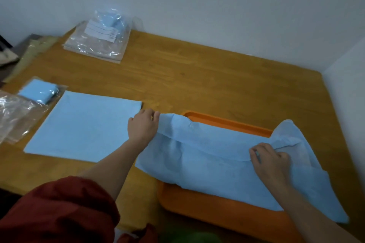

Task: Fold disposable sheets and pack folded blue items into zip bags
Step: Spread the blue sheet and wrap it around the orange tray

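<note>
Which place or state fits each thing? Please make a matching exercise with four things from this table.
Things:
1. loose blue sheet
2. flat blue sheet
3. small folded blue item
4. orange tray

Places or states:
A. inside a clear bag near the table's left edge
B. under the draped sheet
C. gripped by the left hand and the right hand
D. lying flat on the table, left of the tray

Pairs: 1-C, 2-D, 3-A, 4-B

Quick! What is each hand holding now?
The left hand grips the loose blue sheet at its left end.
The right hand pinches the same sheet near its right side.
</note>
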